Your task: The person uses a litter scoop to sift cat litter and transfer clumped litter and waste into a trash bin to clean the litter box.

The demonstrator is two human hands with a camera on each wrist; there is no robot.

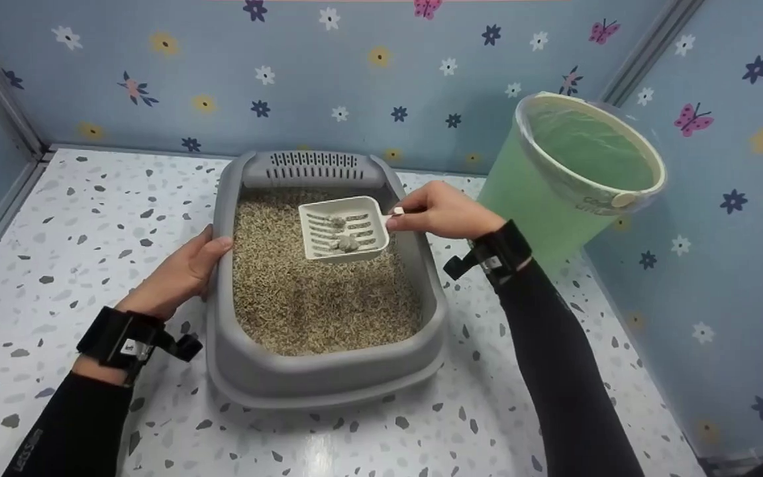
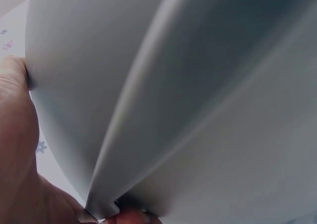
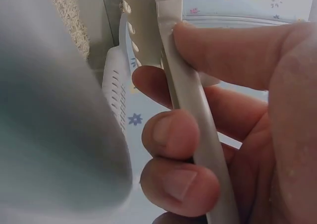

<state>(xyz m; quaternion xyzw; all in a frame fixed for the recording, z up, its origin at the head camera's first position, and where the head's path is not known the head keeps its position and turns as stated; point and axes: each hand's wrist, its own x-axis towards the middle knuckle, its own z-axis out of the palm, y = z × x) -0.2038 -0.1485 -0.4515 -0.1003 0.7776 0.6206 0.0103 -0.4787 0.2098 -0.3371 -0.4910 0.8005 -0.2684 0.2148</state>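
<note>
My right hand (image 1: 444, 211) grips the handle of a white slotted litter scoop (image 1: 376, 250), raised over the litter box. In the right wrist view, fingers and thumb wrap round the scoop's pale handle (image 3: 190, 97). A few greyish clumps (image 1: 347, 244) lie in the scoop's pan. Below it, a grey litter box (image 1: 328, 381) holds tan pellet litter (image 1: 315, 305). My left hand (image 1: 179, 271) holds the box's left side wall, thumb over the rim. Up close in the left wrist view, the grey wall (image 2: 89, 50) fills most of the picture, with fingers tucked under its lip.
A green bin (image 1: 527, 192) with a cream rim and a clear plastic liner stands right of the box. Flower-patterned panels (image 1: 328, 73) rise behind and on both sides. The floor surface (image 1: 90, 218) is white with grey speckles.
</note>
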